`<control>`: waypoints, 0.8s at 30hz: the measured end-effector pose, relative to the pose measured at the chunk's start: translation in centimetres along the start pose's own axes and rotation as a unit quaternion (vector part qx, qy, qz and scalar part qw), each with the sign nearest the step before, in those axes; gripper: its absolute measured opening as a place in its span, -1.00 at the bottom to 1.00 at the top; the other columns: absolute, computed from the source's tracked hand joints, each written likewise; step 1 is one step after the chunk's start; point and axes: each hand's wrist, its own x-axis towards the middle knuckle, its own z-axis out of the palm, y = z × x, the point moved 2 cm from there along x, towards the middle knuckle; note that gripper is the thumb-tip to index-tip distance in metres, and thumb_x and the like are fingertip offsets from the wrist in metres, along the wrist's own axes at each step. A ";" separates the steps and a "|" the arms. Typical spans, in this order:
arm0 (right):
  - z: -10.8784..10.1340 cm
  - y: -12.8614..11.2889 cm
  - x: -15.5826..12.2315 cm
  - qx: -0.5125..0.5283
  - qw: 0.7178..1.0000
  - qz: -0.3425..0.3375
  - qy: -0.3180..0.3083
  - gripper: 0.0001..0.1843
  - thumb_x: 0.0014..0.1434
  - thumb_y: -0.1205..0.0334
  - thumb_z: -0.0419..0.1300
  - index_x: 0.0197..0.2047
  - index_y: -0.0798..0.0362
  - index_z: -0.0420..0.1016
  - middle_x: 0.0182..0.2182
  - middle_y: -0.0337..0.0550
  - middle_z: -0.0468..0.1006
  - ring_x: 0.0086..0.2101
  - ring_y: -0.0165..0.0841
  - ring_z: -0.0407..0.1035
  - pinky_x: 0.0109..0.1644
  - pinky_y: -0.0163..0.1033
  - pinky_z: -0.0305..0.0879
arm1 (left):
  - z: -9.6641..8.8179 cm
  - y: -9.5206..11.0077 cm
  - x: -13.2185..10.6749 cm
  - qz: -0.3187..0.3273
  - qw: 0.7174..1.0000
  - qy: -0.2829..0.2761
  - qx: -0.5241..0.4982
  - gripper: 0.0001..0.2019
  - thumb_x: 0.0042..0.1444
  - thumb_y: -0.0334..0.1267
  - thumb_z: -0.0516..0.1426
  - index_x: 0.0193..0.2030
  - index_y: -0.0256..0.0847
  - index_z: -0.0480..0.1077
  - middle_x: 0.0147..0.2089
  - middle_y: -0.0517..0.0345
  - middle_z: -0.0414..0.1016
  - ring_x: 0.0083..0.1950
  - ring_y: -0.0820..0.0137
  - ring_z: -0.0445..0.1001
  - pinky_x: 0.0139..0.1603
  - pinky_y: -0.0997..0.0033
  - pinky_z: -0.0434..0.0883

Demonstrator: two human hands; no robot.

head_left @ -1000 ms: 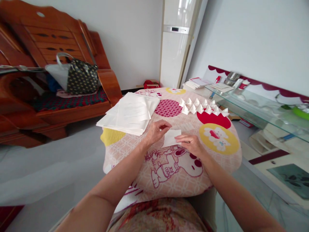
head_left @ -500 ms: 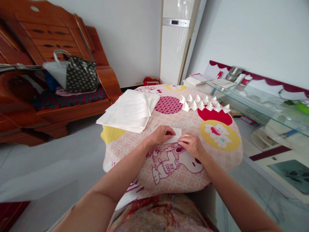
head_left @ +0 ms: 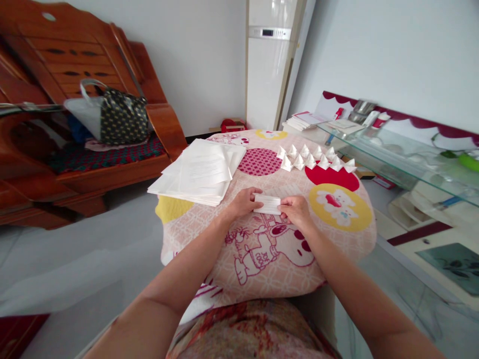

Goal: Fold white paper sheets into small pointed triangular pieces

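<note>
A small folded sheet of white paper (head_left: 267,204) is stretched between my hands above the table. My left hand (head_left: 245,202) pinches its left end between thumb and fingers. The right end is gripped by my right hand (head_left: 295,209), its fingers closed on the edge. Just behind the paper, pale strips of paper (head_left: 285,190) lie flat on the cloth. Farther back, several folded white paper boats (head_left: 310,160) with pointed tops stand in two rows. To the left rests a stack of white paper sheets (head_left: 204,167), the top ones askew, with faint print showing.
A patterned cloth (head_left: 262,279) covers the table. On the right stands a glass-topped cabinet (head_left: 404,164) with papers and metal containers. A wooden bench (head_left: 86,167) at the left holds a dotted bag (head_left: 123,117). A tall white air conditioner (head_left: 267,75) stands at the back.
The folded paper has turned so that its lined face shows. Both hands have shifted, the left slightly left and up, and now hold the paper at its two ends.
</note>
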 end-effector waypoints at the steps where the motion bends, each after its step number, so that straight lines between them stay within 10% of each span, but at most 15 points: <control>1: 0.0 0.1 0.0 0.003 1.000 -0.005 0.007 -0.92 0.06 0.40 0.26 -0.38 0.13 0.61 -0.69 -0.26 0.50 -0.69 -0.46 0.33 -0.65 -0.43 0.20 | 0.0 -0.1 0.0 -0.001 1.000 0.007 0.008 -0.47 0.03 -0.39 0.26 0.20 -0.31 0.47 -0.54 0.38 0.27 -0.51 0.50 0.27 -0.47 0.51 0.20; 7: 0.0 0.4 -0.7 0.037 0.999 -0.026 0.003 -0.57 0.06 0.40 0.31 0.04 0.16 0.63 -0.46 -0.17 0.65 -0.57 -0.42 0.46 -0.57 -0.42 0.30 | 0.5 0.9 -0.2 0.010 0.994 0.075 0.075 -0.48 0.00 -0.48 0.23 0.16 -0.26 0.51 -0.48 0.35 0.30 -0.42 0.45 0.33 -0.31 0.45 0.31; 24: 0.4 1.3 -0.3 0.047 0.995 -0.078 0.031 -0.40 0.02 0.33 0.32 0.17 0.19 0.61 -0.50 -0.20 0.65 -0.58 -0.37 0.45 -0.49 -0.32 0.33 | 1.0 2.7 -0.7 -0.028 0.982 0.081 0.166 -0.33 0.13 -0.48 0.17 0.42 -0.29 0.29 -0.28 0.18 0.52 -0.24 0.37 0.46 -0.10 0.40 0.39</control>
